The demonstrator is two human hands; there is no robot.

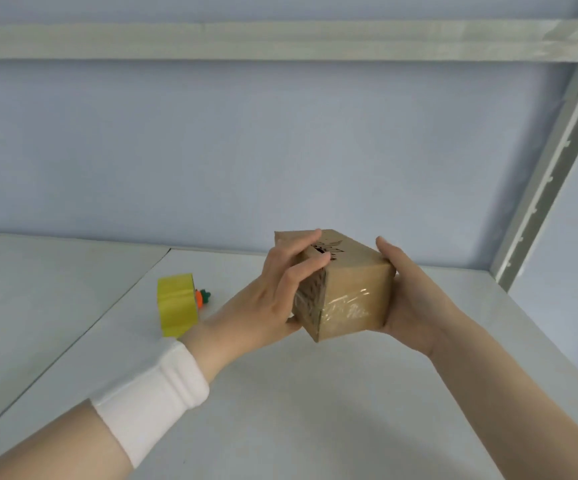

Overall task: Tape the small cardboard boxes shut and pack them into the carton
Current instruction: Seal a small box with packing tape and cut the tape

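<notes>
Holds the small cardboard box (349, 292) in the air above the white surface (280, 403), tilted, long axis running away toward the back wall and a little left, clear-taped end facing the camera. Curls the spread fingers (306, 263) of the left hand (273, 292) over its top and left side; cups its right side with the right hand (410, 296), fingers mostly hidden behind. Leaves, well to the left on the surface, a yellow tape roll (176, 303) with a small orange carrot-shaped thing (201, 297) just beside it
</notes>
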